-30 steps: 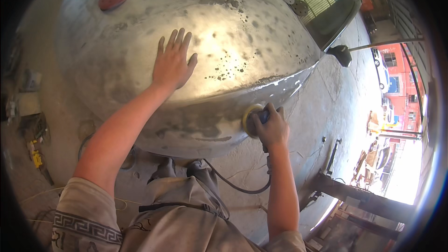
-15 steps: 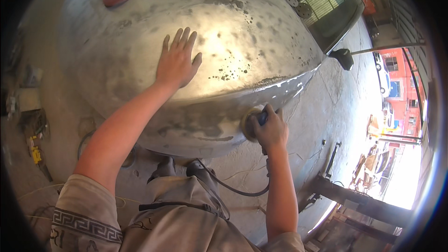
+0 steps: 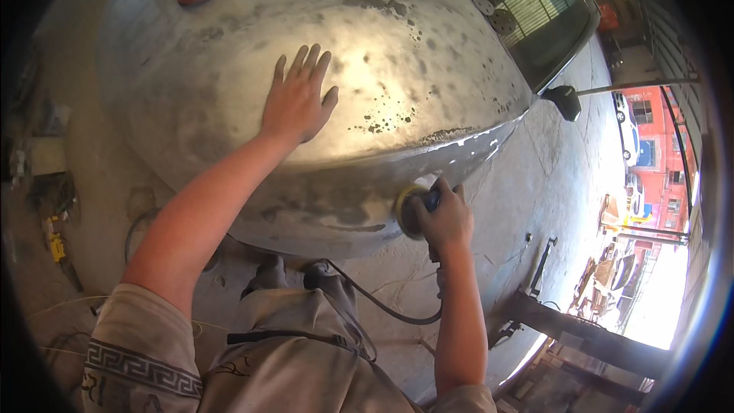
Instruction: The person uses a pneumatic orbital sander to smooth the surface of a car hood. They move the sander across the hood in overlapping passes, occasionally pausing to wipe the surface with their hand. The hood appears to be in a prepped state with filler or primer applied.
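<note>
Left hand (image 3: 297, 103) flat on dull bare-metal hood (image 3: 229, 69); right hand (image 3: 443, 222) seemingly clenches round sander (image 3: 409, 210)

Left hand (image 3: 297, 103) flat, right hand (image 3: 445, 220) gripping.

- Single view: head-worn fisheye camera, the left one of a side-by-side pair, aimed steeply down and forward over the person's own torso.
- Range: close. The sanded car hood (image 3: 229, 107) fills the upper centre; both forearms enter from the lower edge.
- Distortion: straight edges bow near the rim; a dark circular border cuts the corners.
- Far field: the windshield (image 3: 527, 15) lies at upper right, the concrete floor (image 3: 550, 183) at right.
- No second view supplied; overlap cannot be assessed.
</note>
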Available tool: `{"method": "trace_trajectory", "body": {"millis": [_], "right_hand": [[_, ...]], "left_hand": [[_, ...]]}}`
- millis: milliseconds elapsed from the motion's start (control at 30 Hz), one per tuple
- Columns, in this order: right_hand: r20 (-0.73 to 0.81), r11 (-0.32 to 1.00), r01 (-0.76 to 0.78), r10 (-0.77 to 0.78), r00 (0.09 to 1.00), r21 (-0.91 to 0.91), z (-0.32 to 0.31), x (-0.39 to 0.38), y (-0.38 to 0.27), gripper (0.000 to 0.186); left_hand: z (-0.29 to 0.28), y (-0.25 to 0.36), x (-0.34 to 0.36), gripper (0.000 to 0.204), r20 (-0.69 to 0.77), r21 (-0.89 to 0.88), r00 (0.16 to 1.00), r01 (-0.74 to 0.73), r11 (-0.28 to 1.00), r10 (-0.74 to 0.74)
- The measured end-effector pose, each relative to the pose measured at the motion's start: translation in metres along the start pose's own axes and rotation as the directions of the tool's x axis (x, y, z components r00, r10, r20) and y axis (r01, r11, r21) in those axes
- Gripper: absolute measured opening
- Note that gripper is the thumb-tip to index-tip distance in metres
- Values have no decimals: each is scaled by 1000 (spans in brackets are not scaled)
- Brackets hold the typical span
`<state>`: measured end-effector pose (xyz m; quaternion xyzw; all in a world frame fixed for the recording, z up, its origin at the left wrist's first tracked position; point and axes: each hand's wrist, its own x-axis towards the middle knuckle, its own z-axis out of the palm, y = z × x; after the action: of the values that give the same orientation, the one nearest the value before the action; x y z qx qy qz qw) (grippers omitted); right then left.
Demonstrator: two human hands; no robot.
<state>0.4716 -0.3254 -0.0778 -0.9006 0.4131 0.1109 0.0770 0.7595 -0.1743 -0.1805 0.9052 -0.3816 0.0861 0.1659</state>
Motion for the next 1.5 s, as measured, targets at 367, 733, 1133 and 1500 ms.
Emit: {"method": "trace_trajectory", "body": {"millis": [367, 733, 1133, 1500], "right_hand": [[-56, 999, 2, 0, 998, 48, 5, -9, 0, 50], [10, 1000, 4, -4, 1000, 14, 6, -9, 0, 46], [-50, 1000, 20, -19, 999, 9, 5, -8, -20, 46], [-50, 998, 14, -11, 999, 68, 10, -14, -7, 46]], "left_hand": [[-2, 1, -1, 67, 22, 4, 1000, 5, 1000, -5], [-1, 0, -1, 66, 14, 6, 1000, 4, 1000, -4], [-1, 0, -1, 65, 10, 5, 1000, 3, 1000, -3], [2, -1, -1, 65, 6, 16, 1000, 8, 1000, -8]]}}
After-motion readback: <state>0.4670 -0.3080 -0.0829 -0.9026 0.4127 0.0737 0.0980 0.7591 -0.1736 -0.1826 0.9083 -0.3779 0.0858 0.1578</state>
